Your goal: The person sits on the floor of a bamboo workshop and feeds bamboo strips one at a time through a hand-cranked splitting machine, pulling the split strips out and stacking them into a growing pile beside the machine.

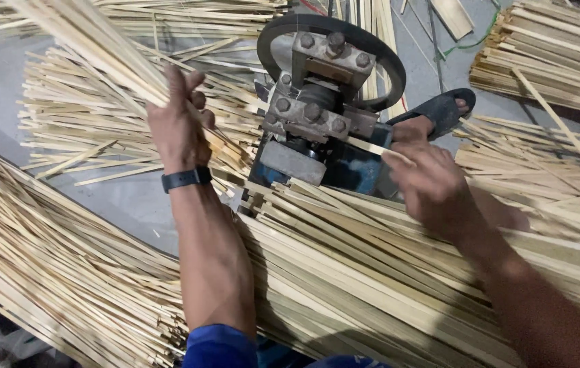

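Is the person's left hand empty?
No, the left hand grips a bundle of thin bamboo strips raised beside the blue machine.

The left arm rises from the bottom middle of the view, bare from the blue sleeve up to the wrist, where a dark band sits. The left hand point(177, 123) is raised with its back to the camera. Its fingers are curled closed around a bundle of strips point(92, 48), and the thumb points upward. The right arm enters from the bottom right corner and goes up and to the left, also bare. The right hand point(429, 184) is turned palm down, its back to the camera. Its fingers are bent and pinch the end of one strip point(372, 146) between the thumb and the forefinger.
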